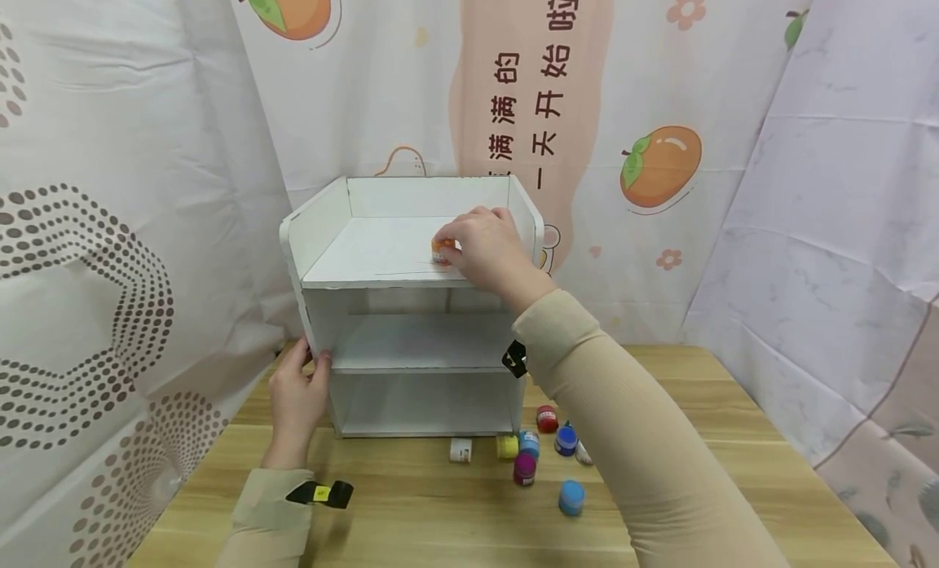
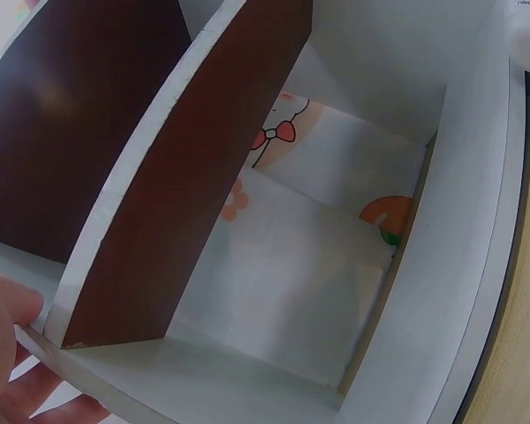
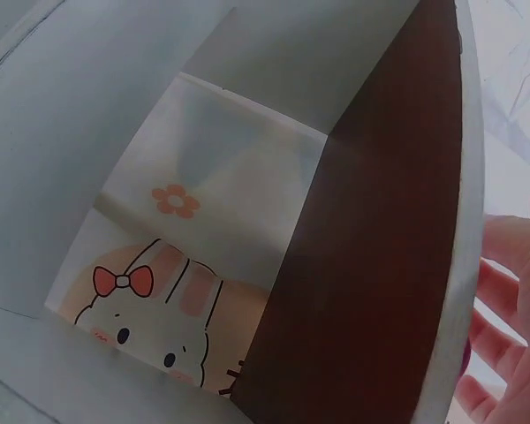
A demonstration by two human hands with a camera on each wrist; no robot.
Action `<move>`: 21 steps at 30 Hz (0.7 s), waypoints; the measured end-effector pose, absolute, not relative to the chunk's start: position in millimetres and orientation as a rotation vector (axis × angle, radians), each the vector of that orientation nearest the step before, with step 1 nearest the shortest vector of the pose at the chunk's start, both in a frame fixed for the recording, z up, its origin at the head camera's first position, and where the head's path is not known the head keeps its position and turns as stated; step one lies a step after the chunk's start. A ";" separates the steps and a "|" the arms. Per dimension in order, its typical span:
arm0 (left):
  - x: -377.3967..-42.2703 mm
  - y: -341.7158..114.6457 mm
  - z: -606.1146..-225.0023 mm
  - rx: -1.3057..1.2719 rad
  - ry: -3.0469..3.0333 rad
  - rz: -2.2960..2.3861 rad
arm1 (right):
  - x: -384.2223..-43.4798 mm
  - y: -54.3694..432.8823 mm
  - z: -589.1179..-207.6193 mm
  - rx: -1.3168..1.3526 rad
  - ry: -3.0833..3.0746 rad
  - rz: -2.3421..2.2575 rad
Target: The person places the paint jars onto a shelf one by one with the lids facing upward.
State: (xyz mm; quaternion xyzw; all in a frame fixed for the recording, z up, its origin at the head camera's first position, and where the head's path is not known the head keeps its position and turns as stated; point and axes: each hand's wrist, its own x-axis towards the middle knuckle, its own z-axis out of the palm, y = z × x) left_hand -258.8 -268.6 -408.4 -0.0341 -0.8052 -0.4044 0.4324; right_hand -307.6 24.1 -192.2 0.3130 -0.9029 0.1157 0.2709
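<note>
A white three-tier shelf unit (image 1: 425, 364) stands on the wooden table. Over its top board, near the front edge and right of centre, my right hand (image 1: 484, 246) pinches a small orange paint jar (image 1: 438, 253) between thumb and fingers. The jar is mostly hidden in the right wrist view, where the right hand (image 3: 512, 327) shows past the board's edge. My left hand (image 1: 297, 397) grips the unit's left side panel about level with the middle board. In the left wrist view, the left hand's thumb (image 2: 18, 300) lies on the panel's inside with the fingers round its outside.
Before the unit's right front lie several paint jars: a white one (image 1: 460, 450), a yellow one (image 1: 507, 447), a purple one (image 1: 524, 468), a light blue one (image 1: 571, 498), a red one (image 1: 546, 418) and a dark blue one (image 1: 566, 440). A printed curtain (image 1: 645, 291) hangs behind.
</note>
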 end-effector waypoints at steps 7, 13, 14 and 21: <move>-260.2 -269.4 -409.3 -0.089 -1.996 -1.002 | -309.6 22.9 -194.4 0.813 -2.417 0.292; -260.0 -269.1 -409.3 -0.082 -2.005 -1.010 | -308.5 24.4 -194.9 0.830 -2.393 0.307; -259.9 -268.9 -409.3 -0.081 -2.004 -1.011 | -307.8 24.9 -194.5 0.834 -2.389 0.310; -260.0 -268.3 -408.0 -0.095 -1.993 -1.011 | -298.4 30.9 -194.0 0.926 -2.282 0.390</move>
